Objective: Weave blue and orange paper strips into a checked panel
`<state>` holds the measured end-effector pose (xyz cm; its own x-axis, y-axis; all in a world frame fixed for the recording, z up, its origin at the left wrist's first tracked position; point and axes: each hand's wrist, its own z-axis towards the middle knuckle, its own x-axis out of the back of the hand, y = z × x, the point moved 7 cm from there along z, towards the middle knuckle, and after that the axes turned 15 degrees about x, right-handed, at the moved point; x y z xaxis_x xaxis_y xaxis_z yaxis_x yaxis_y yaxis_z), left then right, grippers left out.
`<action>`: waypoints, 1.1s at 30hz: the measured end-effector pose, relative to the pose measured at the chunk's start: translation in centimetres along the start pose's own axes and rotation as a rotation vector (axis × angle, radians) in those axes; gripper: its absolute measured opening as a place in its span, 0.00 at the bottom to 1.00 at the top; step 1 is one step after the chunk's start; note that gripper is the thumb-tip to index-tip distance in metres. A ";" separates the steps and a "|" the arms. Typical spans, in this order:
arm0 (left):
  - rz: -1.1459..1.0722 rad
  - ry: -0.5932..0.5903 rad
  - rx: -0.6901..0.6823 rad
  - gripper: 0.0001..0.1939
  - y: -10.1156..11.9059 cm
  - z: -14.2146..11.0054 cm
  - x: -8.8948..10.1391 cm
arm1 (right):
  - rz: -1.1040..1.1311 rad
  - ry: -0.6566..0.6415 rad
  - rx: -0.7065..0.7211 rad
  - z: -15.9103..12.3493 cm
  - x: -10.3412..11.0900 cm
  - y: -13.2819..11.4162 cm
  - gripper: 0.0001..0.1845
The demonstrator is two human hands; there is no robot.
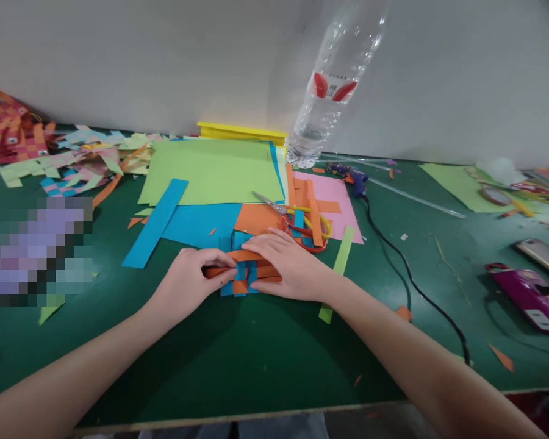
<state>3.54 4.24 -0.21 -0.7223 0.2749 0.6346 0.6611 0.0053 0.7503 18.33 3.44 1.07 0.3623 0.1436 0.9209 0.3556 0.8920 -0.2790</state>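
A small weave of blue and orange paper strips (240, 286) lies on the green table in front of me. My left hand (190, 280) is closed at its left side, thumb and fingers pinching an orange paper strip (251, 256) that crosses the blue ones. From the right, my right hand (295, 265) bears on the weave, its index finger on the orange strip and its thumb at the lower edge, covering the right part. Just behind that hand are scissors (318, 221) with red and yellow handles, partly over loose orange strips (315, 210).
Green paper sheets (210, 171) are stacked behind, beside a tilted plastic bottle (324, 91). A blue strip (155, 222) lies left, a light green strip (343, 262) right. A glue gun (357, 182) trails a black cord (405, 262). Paper scraps (86, 158) pile up far left.
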 end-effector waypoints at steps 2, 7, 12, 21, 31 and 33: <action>0.026 0.018 -0.010 0.05 0.0 0.0 0.0 | 0.002 0.002 0.003 0.0 0.0 0.0 0.30; 0.084 0.060 -0.013 0.07 0.0 -0.1 -0.1 | 0.007 0.001 -0.001 -0.1 0.0 0.0 0.30; 0.110 0.072 -0.003 0.07 0.0 0.0 0.0 | 0.002 -0.001 0.005 -0.1 -0.1 0.0 0.31; 0.220 0.141 -0.029 0.09 -0.1 -0.2 0.0 | 0.011 0.000 0.000 0.0 -0.1 0.1 0.30; 0.276 0.144 -0.226 0.17 0.9 -1.0 -0.1 | 0.015 -0.001 0.002 -0.1 -0.2 0.1 0.30; 0.274 0.137 -0.242 0.16 1.1 -1.2 -0.1 | 0.018 -0.012 0.000 -0.1 -0.3 0.1 0.30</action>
<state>4.06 3.11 0.76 -0.5572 0.1032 0.8240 0.7780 -0.2820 0.5614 18.32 3.43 0.80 0.3581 0.1654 0.9189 0.3486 0.8894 -0.2959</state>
